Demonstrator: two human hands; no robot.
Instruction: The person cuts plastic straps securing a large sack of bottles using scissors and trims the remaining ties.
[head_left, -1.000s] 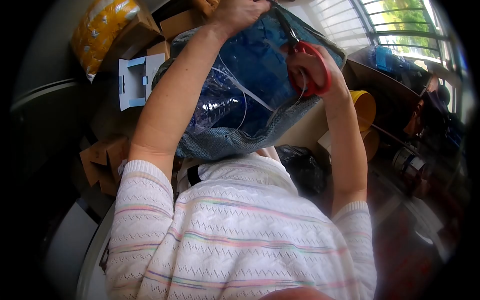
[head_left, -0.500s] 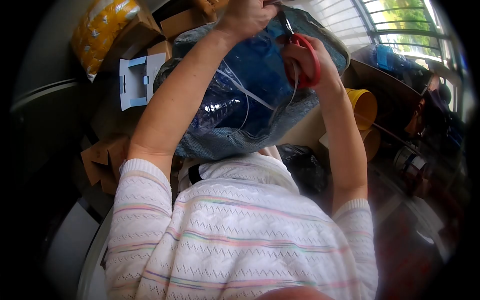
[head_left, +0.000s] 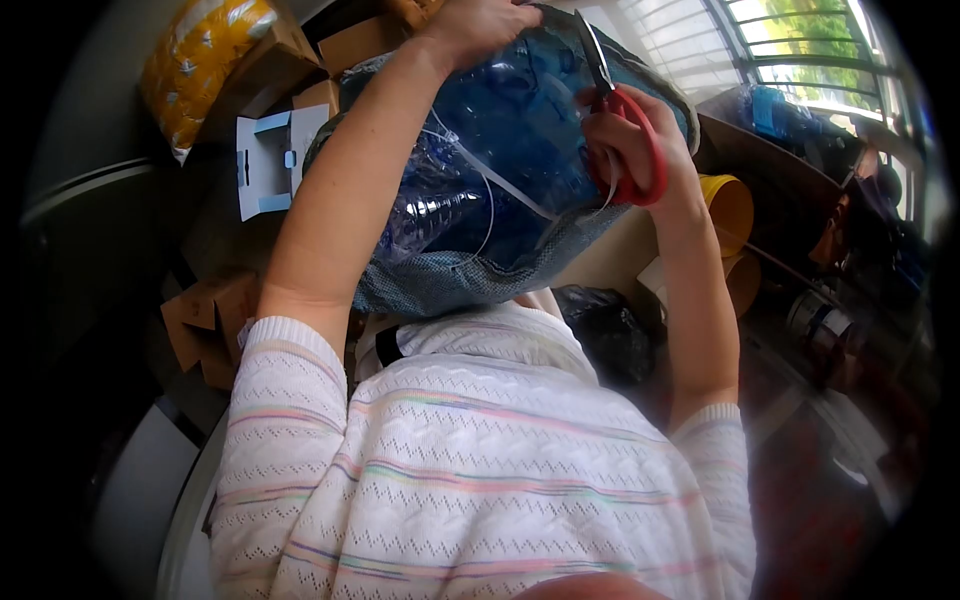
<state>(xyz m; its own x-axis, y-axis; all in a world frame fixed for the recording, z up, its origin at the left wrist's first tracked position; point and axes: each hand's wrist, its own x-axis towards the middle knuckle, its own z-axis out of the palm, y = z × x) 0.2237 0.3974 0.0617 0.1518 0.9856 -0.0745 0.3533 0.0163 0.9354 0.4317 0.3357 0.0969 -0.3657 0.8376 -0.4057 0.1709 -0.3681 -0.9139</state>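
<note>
My right hand [head_left: 640, 140] is wrapped through the handles of red-handled scissors [head_left: 658, 160], whose metal blades point up and away and look closed. A thin white strap [head_left: 612, 180] hangs by the right hand. At the top edge, my left hand [head_left: 480, 28] has its fingers pinched together at the far rim of a blue-grey woven sack [head_left: 440, 290]; what is between them is hidden. The sack stands open in front of me, with clear plastic bottles [head_left: 430, 215] and bluish clear plastic [head_left: 530, 130] inside. White straps [head_left: 505, 185] lie across its mouth.
On the left are an open white box [head_left: 265, 165], cardboard boxes [head_left: 210, 320] and a yellow patterned bag [head_left: 205, 70]. A black plastic bag [head_left: 605, 330] lies below the sack's right side. Yellow round containers [head_left: 728, 215] and a barred window [head_left: 805, 50] are at the right.
The scissors and my right hand have moved right and slightly down, away from my left hand. My left hand has shifted a little left and up.
</note>
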